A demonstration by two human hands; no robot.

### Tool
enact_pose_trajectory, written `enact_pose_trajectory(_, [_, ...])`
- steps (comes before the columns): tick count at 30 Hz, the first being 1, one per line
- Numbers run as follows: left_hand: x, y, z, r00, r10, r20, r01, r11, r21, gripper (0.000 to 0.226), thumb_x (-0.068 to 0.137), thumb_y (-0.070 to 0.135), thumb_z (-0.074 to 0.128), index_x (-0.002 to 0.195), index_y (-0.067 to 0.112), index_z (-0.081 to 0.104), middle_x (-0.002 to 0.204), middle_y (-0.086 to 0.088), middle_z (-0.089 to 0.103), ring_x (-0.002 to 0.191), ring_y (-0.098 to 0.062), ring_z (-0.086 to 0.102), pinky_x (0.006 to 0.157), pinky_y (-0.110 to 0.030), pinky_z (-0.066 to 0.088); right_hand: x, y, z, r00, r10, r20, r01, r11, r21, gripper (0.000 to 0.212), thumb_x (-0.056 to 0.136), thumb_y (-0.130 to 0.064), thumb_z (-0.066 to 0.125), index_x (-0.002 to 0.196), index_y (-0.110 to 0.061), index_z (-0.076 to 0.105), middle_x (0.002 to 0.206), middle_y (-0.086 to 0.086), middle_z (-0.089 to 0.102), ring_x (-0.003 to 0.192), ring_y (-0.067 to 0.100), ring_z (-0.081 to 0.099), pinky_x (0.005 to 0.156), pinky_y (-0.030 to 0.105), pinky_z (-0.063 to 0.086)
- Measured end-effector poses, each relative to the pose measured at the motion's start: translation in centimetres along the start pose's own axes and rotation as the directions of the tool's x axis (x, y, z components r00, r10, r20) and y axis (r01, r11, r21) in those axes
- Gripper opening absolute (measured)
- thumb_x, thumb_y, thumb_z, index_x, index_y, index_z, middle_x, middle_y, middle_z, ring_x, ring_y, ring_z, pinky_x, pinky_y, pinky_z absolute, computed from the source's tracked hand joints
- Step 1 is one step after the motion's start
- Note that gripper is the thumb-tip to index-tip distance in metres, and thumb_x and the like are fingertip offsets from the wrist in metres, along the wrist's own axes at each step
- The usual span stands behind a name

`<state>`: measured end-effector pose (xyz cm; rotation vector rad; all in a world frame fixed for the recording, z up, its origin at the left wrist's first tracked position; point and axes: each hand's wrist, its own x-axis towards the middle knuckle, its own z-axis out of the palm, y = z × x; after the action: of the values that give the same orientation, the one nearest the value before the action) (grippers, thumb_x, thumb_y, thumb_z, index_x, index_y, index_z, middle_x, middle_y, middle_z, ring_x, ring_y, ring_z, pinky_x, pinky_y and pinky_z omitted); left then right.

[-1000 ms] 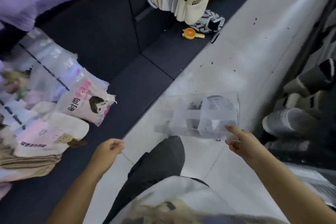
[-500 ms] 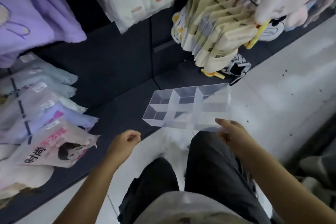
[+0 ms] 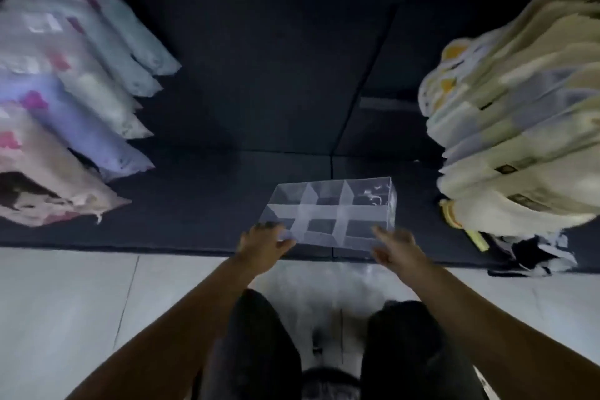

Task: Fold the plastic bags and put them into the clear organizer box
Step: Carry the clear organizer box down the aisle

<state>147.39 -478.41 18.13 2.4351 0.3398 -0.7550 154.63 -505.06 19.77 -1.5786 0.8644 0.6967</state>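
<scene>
The clear organizer box [image 3: 331, 214] is seen at the near edge of a dark platform [image 3: 259, 107]. Its near left corner is gripped by the curled left hand [image 3: 264, 243], and its near right wall is pinched by the right hand [image 3: 394, 245]. It is judged light, stiff and slick, and best held by the walls. Bagged packets [image 3: 81, 127] and cream goods [image 3: 519, 140] are crowded on either side.

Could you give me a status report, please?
Both gripping: left hand, right hand on clear organizer box, near edge. Box over dark mat, compartments empty. Nothing in the way.
</scene>
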Motion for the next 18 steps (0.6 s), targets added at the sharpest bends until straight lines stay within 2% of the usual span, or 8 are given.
enact_pose_trajectory(2, [3.5,0.4,4.5,1.000,0.005,-0.022,-0.003,0.993,0.117,0.066,0.093,0.056,0.045,0.148,0.023,0.030,0.153,-0.004,0.033,0.139,-0.027,0.031,0.113,-0.043,0.024,5.4,0.7,-0.1,0.996,0.027,0.083,-0.027,1.000,-0.012,0.031,0.085,-0.026,0.072,0.108,-0.017,0.052,0.085,0.007,0.057,0.065,0.022,0.062,0.052,0.026,0.054])
enact_pose_trajectory(4, [7.3,0.1,8.6,0.999,0.026,-0.030,-0.020,0.984,0.180,0.071,0.093,0.058,0.042,0.151,0.022,0.021,0.156,-0.004,0.025,0.143,-0.026,0.023,0.116,-0.043,0.017,10.7,1.7,0.1,0.988,0.073,0.135,-0.075,0.997,0.011,0.036,0.085,-0.026,0.071,0.114,-0.020,0.052,0.097,0.002,0.054,0.075,0.021,0.065,0.055,0.026,0.058])
enact_pose_trajectory(8, [14.6,-2.6,15.3,0.990,0.024,-0.142,0.008,0.975,0.222,0.063,0.096,0.051,0.041,0.148,0.017,0.028,0.154,-0.006,0.031,0.141,-0.026,0.023,0.115,-0.041,0.015,20.5,4.4,1.5,0.962,0.069,0.265,-0.086,0.995,0.054,0.052,0.084,-0.027,0.070,0.130,-0.020,0.048,0.113,0.005,0.050,0.091,0.023,0.064,0.061,0.027,0.060])
enact_pose_trajectory(10, [17.5,-4.6,18.0,0.978,0.017,-0.207,0.040,0.963,0.268,0.064,0.097,0.049,0.041,0.149,0.017,0.024,0.153,-0.007,0.030,0.142,-0.027,0.021,0.116,-0.042,0.012,24.2,5.5,2.7,0.951,0.038,0.306,-0.058,0.997,0.056,0.055,0.086,-0.026,0.068,0.136,-0.019,0.045,0.113,0.008,0.054,0.091,0.023,0.064,0.064,0.029,0.059])
enact_pose_trajectory(14, [21.1,-7.7,22.9,0.965,0.024,-0.261,0.059,0.950,0.306,0.073,0.097,0.048,0.041,0.152,0.016,0.005,0.159,-0.007,0.016,0.147,-0.027,0.009,0.118,-0.046,0.004,29.6,7.5,4.4,0.947,-0.034,0.321,0.013,0.998,0.065,0.059,0.090,-0.024,0.064,0.142,-0.019,0.037,0.110,0.012,0.058,0.089,0.023,0.063,0.074,0.032,0.053])
enact_pose_trajectory(18, [22.0,-8.4,26.1,0.940,0.069,-0.335,0.063,0.928,0.368,0.080,0.098,0.051,0.036,0.152,0.015,-0.011,0.162,-0.006,-0.006,0.148,-0.027,-0.009,0.116,-0.050,-0.004,32.0,9.7,4.5,0.954,-0.093,0.284,0.088,0.996,0.030,0.053,0.094,-0.028,0.058,0.141,-0.015,0.037,0.121,0.009,0.053,0.083,0.020,0.063,0.073,0.029,0.053])
